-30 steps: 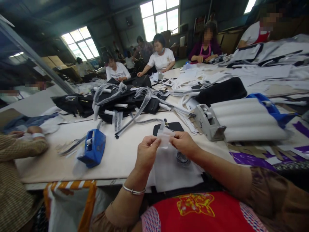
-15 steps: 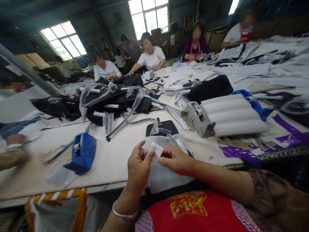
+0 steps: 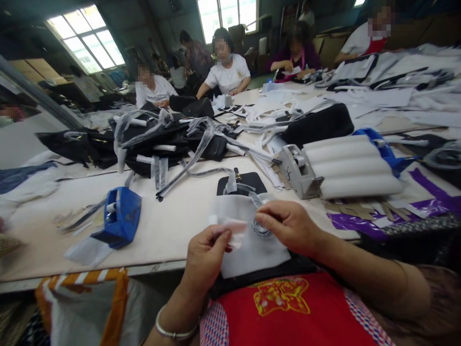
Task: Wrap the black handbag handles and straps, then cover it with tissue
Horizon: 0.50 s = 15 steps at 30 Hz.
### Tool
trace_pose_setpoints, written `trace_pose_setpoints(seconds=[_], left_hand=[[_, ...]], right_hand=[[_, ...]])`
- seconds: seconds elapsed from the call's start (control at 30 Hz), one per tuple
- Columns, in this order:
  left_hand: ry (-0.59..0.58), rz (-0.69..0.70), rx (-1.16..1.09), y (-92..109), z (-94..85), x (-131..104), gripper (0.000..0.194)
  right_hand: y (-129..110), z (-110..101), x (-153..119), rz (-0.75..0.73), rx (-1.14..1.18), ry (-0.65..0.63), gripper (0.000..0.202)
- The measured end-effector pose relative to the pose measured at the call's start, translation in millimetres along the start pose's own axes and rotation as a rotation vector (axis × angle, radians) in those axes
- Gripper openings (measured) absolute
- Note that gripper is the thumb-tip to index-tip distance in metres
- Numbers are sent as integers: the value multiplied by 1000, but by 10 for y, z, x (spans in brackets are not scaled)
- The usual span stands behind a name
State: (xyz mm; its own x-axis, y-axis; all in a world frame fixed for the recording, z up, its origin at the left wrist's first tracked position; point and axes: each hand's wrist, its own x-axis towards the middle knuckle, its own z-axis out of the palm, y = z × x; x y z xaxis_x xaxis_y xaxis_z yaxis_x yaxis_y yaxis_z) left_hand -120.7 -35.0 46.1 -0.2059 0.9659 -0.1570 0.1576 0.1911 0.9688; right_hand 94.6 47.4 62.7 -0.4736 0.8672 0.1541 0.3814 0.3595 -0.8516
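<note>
My left hand pinches a small piece of thin, translucent white sheet, which is blurred. To the right, my right hand has its fingers closed at the edge of a coiled strap in clear plastic; whether the fingertips hold that strap or only touch it is hidden. Under both hands lies a white foam sheet over a black bag. The bag's rounded top with a metal clasp shows beyond the sheet.
A blue tape dispenser stands left, a grey tape dispenser right, beside rolled white foam. Black bags with wrapped straps are heaped ahead. An orange-edged sack hangs below the table edge. Several co-workers sit across the table.
My hands have come apart: the right one has let go of the small sheet and moved right to the strap coil. My left hand keeps the sheet, slightly lower. The view has shifted slightly.
</note>
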Motion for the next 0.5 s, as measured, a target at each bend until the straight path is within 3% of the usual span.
trace_pose_setpoints(seconds=[0.07,0.13,0.23,0.3,0.4,0.5], left_hand=[[40,-31,-49,-22,-13,36,23],[49,-39,-91,-43,-23,69,24],[120,3,-161,-61,-70,123,24],[210,26,-239,-69,-153,171,25],[342,11,-319,-96,-354,250,29],[407,-82,-407,-154,-557,304,37]], right_hand=[[146,-199,61,125,-84,131,31],[333,-285,99,247,-171,102,34],[570,-202,89,376,-175,-33,36],[657,-102,59,438,-80,-57,37],[734,-38,6,466,45,-5,41],[849,-52,-58,497,30,55,45]])
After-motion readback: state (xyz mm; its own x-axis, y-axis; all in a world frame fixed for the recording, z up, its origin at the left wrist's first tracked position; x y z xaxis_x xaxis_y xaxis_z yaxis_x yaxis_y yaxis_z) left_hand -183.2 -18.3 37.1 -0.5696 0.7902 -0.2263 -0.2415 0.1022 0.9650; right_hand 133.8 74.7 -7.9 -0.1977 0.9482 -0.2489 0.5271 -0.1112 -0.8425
